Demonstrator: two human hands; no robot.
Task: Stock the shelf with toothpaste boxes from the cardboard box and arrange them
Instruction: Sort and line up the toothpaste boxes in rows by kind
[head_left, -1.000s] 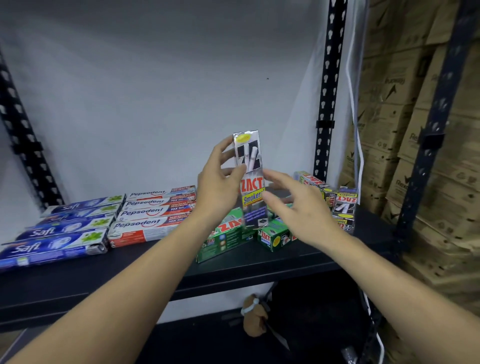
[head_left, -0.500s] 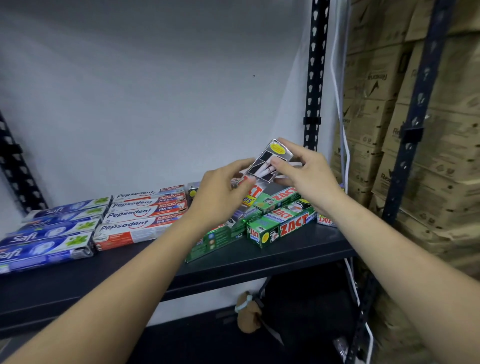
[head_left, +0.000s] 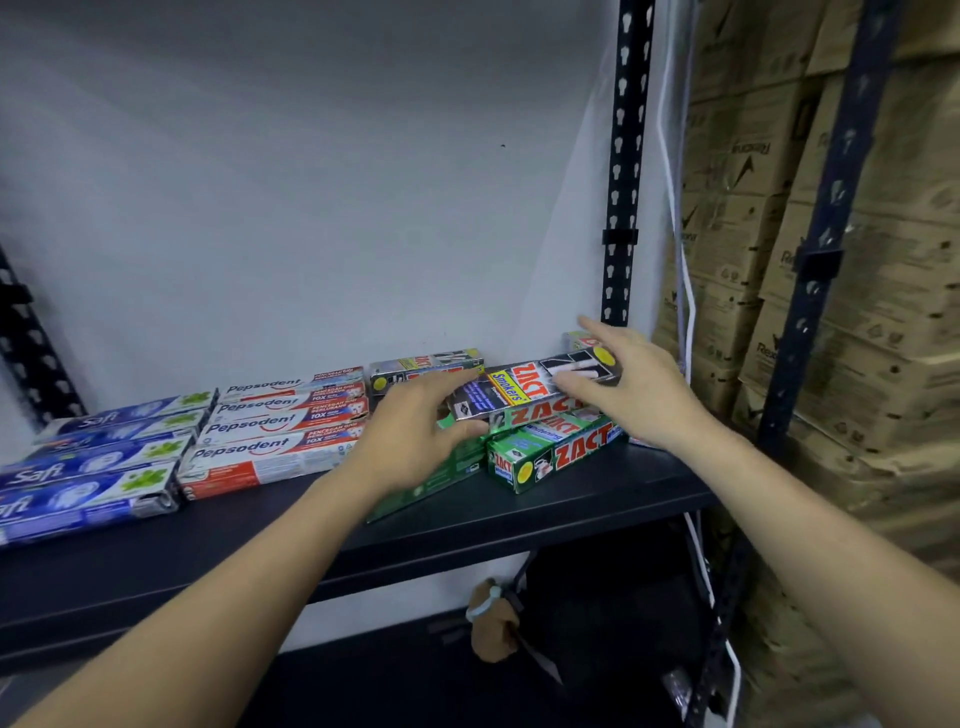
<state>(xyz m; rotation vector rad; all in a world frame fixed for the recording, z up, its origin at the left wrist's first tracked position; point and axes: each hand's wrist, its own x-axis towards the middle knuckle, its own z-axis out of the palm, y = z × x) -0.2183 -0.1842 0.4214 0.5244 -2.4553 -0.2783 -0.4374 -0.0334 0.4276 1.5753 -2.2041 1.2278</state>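
A dark Zact Smokers toothpaste box (head_left: 524, 387) lies flat on top of a pile of green Zact boxes (head_left: 561, 452) at the right of the black shelf (head_left: 519, 525). My left hand (head_left: 410, 441) pinches its left end between thumb and fingers. Over its right end is my right hand (head_left: 634, 384), thumb lying on the box and fingers straight. Another dark Zact box (head_left: 421, 364) lies behind against the wall. One green box (head_left: 431, 486) lies skewed under my left hand. The source cardboard box is out of view.
Red-and-white Pepsodent boxes (head_left: 270, 436) are stacked at shelf centre, blue Safi boxes (head_left: 88, 467) at the left. A perforated upright (head_left: 623, 182) bounds the shelf on the right, with stacked cartons (head_left: 857, 364) beyond. A brown object (head_left: 491, 629) sits on the lower shelf.
The Zact Smokers box went from upright in front of the wall to lying flat on the green boxes. Both hands came down with it, and my right hand's fingers have straightened.
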